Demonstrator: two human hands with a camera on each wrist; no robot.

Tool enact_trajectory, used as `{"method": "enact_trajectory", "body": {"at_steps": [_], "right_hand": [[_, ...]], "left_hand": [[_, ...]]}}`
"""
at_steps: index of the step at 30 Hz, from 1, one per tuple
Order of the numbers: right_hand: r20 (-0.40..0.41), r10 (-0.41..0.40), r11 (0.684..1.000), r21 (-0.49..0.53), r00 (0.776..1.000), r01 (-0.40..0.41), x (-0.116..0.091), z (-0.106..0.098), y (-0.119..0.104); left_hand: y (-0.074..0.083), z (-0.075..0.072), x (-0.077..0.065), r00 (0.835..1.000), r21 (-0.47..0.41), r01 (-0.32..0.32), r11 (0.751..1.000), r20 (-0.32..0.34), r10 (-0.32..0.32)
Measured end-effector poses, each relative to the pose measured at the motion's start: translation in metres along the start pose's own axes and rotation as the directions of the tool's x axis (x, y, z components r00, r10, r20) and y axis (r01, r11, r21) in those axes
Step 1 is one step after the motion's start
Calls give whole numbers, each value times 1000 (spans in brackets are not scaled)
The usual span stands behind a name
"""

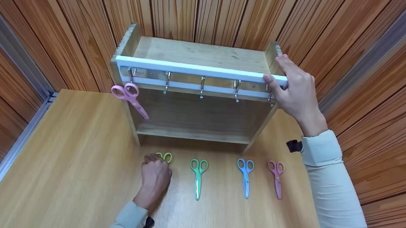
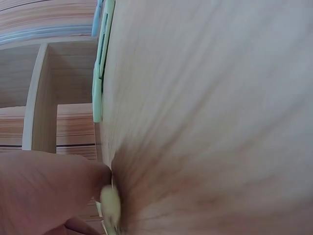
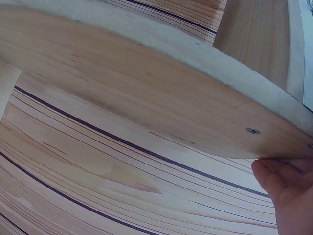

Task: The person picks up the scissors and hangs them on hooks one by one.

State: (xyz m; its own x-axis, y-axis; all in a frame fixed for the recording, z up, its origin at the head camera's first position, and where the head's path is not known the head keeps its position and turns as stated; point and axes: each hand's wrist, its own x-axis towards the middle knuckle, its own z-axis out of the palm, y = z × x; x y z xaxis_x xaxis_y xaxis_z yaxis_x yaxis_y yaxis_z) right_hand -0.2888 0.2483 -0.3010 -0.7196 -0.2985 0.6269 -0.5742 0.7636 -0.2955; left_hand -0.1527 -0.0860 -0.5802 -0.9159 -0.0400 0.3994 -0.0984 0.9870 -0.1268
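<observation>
Wood-grain panels (image 1: 178,12) wall the far, left and right sides; a metal strip (image 1: 10,154) runs along the left. Light-brown tabletop (image 1: 89,149) below. Left to right: pink scissors (image 1: 138,105) hang from the leftmost hook of a white rail (image 1: 192,68), fronting a wooden shelf unit (image 1: 203,53) at the far side. Nearer, left hand (image 1: 156,175), fingers curled, pinches yellow-green scissors (image 1: 171,158) at the tabletop, covering most of them. Then green scissors (image 1: 198,181), blue scissors (image 1: 246,183) and rose scissors (image 1: 278,185) lie apart, handles far. Right hand (image 1: 297,90) grips the unit's right end, thumb on the rail.
</observation>
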Motion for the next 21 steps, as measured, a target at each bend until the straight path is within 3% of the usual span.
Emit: {"method": "enact_trajectory", "body": {"at_steps": [10,16,21], "right_hand": [[-3,-6,1000,-5,1000,6,1,1,0],[5,1,1000,-4,1000,-1,0,1,-1],[-3,1,1000,0,1000,-1,0,0,-1]], "left_hand": [[-2,-5,0,998,19,-7,1000,69,5],[-8,-20,1,990,-130,2,991,138,16],[-17,-38,7,979,-334,15,943,197,54]]}}
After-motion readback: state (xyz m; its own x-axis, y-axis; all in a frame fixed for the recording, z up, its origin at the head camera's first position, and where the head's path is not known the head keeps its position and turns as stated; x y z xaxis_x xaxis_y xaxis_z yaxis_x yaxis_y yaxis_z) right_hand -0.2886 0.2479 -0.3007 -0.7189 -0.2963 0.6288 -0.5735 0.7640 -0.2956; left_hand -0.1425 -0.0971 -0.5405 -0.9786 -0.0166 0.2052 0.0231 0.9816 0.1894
